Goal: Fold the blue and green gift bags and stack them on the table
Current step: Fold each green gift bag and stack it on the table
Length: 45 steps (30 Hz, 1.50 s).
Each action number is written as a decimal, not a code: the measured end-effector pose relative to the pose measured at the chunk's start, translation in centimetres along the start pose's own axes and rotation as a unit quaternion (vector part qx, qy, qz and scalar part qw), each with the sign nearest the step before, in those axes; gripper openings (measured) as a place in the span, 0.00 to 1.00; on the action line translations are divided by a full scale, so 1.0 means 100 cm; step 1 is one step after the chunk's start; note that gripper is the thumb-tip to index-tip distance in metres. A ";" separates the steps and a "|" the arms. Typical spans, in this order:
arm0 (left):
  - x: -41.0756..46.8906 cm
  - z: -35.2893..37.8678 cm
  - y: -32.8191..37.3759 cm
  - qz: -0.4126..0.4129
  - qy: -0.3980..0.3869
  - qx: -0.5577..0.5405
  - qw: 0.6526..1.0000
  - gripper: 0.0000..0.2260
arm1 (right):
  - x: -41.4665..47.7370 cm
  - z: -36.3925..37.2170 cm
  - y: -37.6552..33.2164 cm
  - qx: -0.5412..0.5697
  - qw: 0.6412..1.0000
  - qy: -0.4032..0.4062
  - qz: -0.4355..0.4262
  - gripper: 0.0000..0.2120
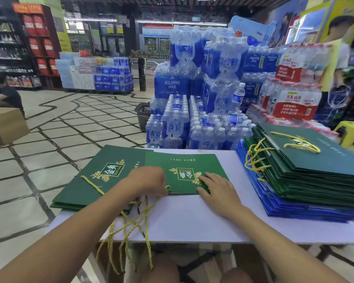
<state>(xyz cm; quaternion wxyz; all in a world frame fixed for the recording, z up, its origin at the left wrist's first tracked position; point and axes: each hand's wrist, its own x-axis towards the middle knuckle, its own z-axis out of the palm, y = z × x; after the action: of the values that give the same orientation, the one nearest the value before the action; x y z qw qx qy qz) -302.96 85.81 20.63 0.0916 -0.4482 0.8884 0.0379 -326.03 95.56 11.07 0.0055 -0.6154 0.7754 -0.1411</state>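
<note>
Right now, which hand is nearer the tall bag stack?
Right. The right hand lies flat on the green bag left of the stack; the left hand is at that bag's near-left corner, farther off.

Location: retail shop around me.
Evidence ahead: stacked bottled-water packs (213,78), shopping basket (143,114) on floor.
Evidence to my left: stocked shelves (6,48).

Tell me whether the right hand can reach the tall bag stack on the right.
Probably yes: the right hand lies flat on the green bag, with only bare table between it and the stack.
</note>
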 end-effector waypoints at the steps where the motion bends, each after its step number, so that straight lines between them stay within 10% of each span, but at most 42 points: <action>1: -0.003 -0.003 0.001 -0.010 -0.003 0.035 0.999 0.16 | 0.000 0.000 0.000 0.000 1.000 0.001 0.000 0.26; 5: -0.006 -0.001 0.005 -0.023 -0.057 0.127 0.990 0.12 | 0.000 0.003 0.000 -0.002 1.000 0.006 -0.001 0.26; 9: -0.001 -0.009 0.008 0.017 -0.141 -0.162 0.977 0.13 | -0.001 0.003 0.001 0.007 1.000 0.011 0.001 0.26; 14: 0.015 -0.015 0.019 0.032 -0.120 -0.591 0.797 0.06 | 0.000 0.002 0.002 0.043 0.999 0.006 0.004 0.23; 21: 0.046 0.034 0.041 0.128 0.140 -0.180 0.965 0.20 | -0.004 -0.018 0.004 0.259 0.965 0.022 0.047 0.24; 28: 0.047 0.072 0.035 0.170 0.171 -0.078 0.967 0.26 | -0.016 -0.035 0.016 0.126 0.991 0.033 0.022 0.12; 35: 0.047 0.081 0.033 0.171 0.205 -0.099 0.958 0.23 | -0.038 -0.070 0.029 0.004 0.987 -0.152 0.048 0.08; 40: 0.048 0.085 0.035 0.176 0.215 -0.098 0.956 0.23 | -0.019 -0.068 0.015 0.309 0.944 -0.091 0.076 0.02; 45: 0.045 0.084 0.036 0.177 0.217 -0.103 0.954 0.22 | 0.000 -0.067 0.011 0.451 0.883 -0.055 0.119 0.17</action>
<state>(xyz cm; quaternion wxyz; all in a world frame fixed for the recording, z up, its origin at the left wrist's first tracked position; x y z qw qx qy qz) -307.37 85.62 11.45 -0.1587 -0.2878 0.9433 0.0469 -328.28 97.16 17.30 0.3420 -0.4563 0.6939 -0.4397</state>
